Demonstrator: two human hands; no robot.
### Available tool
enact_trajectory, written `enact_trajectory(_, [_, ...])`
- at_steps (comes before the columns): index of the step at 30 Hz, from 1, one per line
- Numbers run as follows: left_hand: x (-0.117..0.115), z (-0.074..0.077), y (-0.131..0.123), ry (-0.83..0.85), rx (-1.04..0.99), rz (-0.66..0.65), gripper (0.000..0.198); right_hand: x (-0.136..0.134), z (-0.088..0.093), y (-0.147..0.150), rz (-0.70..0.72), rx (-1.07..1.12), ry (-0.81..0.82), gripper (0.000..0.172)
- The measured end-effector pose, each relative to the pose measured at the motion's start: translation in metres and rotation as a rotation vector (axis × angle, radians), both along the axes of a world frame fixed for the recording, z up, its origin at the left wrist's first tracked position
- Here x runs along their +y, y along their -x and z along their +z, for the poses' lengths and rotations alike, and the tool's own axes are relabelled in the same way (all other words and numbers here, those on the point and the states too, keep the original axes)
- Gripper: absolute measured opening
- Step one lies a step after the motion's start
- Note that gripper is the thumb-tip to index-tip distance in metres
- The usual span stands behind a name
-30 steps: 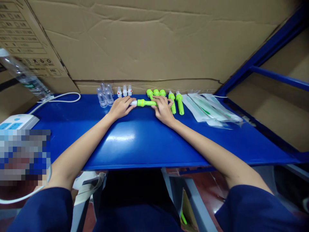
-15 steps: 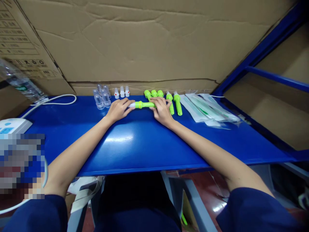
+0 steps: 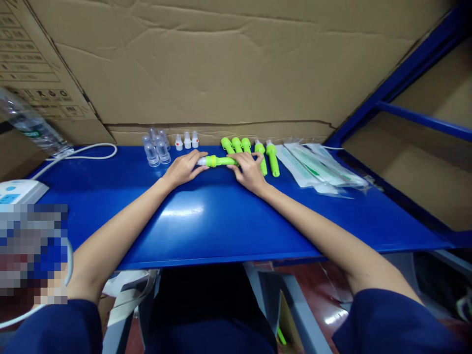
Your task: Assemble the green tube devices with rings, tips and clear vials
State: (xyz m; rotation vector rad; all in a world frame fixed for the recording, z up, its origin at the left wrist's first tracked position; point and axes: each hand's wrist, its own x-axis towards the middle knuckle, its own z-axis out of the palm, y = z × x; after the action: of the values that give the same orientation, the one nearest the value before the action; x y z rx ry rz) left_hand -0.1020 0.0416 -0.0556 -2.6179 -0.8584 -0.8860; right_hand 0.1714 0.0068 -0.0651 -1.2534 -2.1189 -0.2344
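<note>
Above the back half of the blue table, both my hands hold a bright green flashlight-shaped handle (image 3: 224, 161) with a whitish clear tip (image 3: 201, 161). It lies level, its tip to the left. My left hand (image 3: 183, 167) pinches the tip between thumb and fingers. My right hand (image 3: 248, 169) grips the narrow green end, which its fingers partly hide. Just behind stand three green handles (image 3: 236, 143), and two more with clear tips (image 3: 273, 160) lie to the right. Several clear plastic caps (image 3: 157, 150) and three small white caps with red dots (image 3: 187, 141) stand behind my left hand.
Flat clear packets with green strips (image 3: 313, 164) lie at the right. On the left are a white power strip (image 3: 22, 191), its cable (image 3: 88, 153) and a plastic bottle (image 3: 33, 125). Cardboard (image 3: 206, 69) backs the blue table (image 3: 221, 221); a blue frame (image 3: 416, 118) stands right.
The whitish tip and the green collar sit closer together, with the ridged part between them now hardly showing. Both hands have kept their grips and almost their positions.
</note>
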Motion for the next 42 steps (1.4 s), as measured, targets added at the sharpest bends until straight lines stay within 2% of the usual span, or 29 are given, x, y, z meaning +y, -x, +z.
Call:
enact_trajectory(6, [-0.003,0.000,-0.002,0.010,-0.061,-0.090,0.044,0.000,-0.002,-0.001,0.016,0.020,-0.040,0.028])
enact_trajectory(11, [-0.006,0.002,-0.002,0.009,-0.056,-0.093,0.042,-0.001,-0.002,-0.001,0.015,0.027,-0.050,0.029])
enact_trajectory(16, [-0.004,0.003,0.000,0.027,-0.041,-0.083,0.053,-0.003,-0.002,0.000,0.041,-0.005,-0.065,0.033])
enact_trajectory(25, [-0.007,0.007,0.000,-0.003,-0.033,-0.087,0.072,-0.008,0.001,0.001,0.141,-0.239,-0.140,0.046])
enact_trajectory(36, [-0.009,0.009,-0.005,-0.019,-0.055,-0.061,0.054,-0.010,0.002,0.001,0.179,-0.332,-0.112,0.048])
enact_trajectory(42, [-0.010,0.009,-0.004,0.019,-0.056,-0.053,0.055,-0.011,0.004,0.002,0.177,-0.325,-0.076,0.050])
